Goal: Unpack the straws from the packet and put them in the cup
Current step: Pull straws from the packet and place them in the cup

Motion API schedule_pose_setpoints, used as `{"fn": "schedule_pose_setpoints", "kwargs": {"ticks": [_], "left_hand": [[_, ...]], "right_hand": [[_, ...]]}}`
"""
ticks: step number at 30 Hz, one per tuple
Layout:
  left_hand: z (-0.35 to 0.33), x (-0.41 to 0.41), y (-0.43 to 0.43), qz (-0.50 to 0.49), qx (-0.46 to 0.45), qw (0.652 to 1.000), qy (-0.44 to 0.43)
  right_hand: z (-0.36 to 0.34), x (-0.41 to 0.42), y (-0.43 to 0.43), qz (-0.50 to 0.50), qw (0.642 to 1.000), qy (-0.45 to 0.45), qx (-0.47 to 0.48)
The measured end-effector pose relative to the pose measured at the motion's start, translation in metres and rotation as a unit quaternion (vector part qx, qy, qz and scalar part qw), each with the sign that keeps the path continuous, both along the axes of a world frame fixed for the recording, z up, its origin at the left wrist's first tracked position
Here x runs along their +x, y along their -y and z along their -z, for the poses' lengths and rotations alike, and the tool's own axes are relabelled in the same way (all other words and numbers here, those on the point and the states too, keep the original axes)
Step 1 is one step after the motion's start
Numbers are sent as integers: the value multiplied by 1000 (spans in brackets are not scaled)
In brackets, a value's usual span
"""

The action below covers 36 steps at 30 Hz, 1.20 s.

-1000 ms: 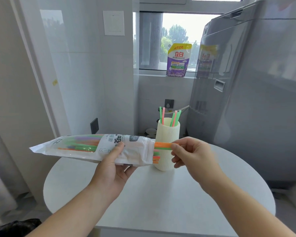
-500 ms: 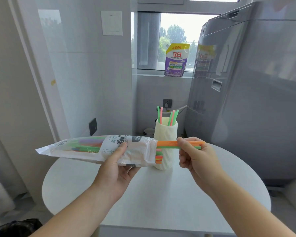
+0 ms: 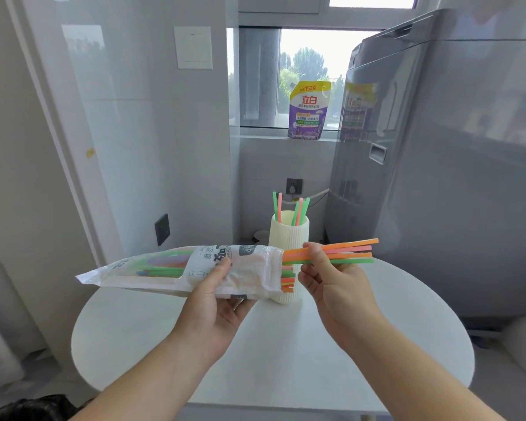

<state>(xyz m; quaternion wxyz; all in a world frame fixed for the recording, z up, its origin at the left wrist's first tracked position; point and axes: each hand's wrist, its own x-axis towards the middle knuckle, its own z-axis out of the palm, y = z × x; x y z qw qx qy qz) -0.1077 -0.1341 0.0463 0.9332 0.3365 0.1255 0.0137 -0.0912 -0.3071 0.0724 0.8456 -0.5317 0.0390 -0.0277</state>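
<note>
My left hand [image 3: 222,294] grips a clear and white straw packet [image 3: 176,268], held level above the table with its open end to the right. My right hand [image 3: 325,275] pinches a small bunch of orange, pink and green straws [image 3: 351,252], most of their length drawn out of the packet's mouth. More straw ends [image 3: 287,281] poke from the opening. Behind both hands stands a ribbed cream cup [image 3: 289,235] with several green and pink straws [image 3: 299,209] upright in it.
A round white table [image 3: 286,360] lies under my hands. A grey washing machine [image 3: 438,165] stands close on the right. A purple detergent pouch [image 3: 307,110] sits on the window sill. White tiled wall with a black socket [image 3: 162,229] is on the left.
My right hand has pulled the bunch of straws further to the right, out of the packet. My left hand has kept the packet nearly still.
</note>
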Motion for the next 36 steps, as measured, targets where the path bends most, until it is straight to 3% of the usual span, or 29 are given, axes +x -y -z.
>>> {"fn": "schedule_pose_setpoints", "kwargs": {"ticks": [5,16,21,26,36], "left_hand": [[0,5,-2,-13,-8,1000,-1],[11,15,-14,-60,-16,998,-25],[17,17,-14,-49,-8,998,-31],[20,19,-11,-35,-5,999,-30],[26,20,-12,-24,6,999,-20]], "right_hand": [[-20,2,23,51,986,63,-144],[-89,0,83,143,943,146,-263],[-110,10,77,201,897,192,-343],[-127,23,51,193,842,219,-454],[-129,74,18,133,799,183,-557]]}}
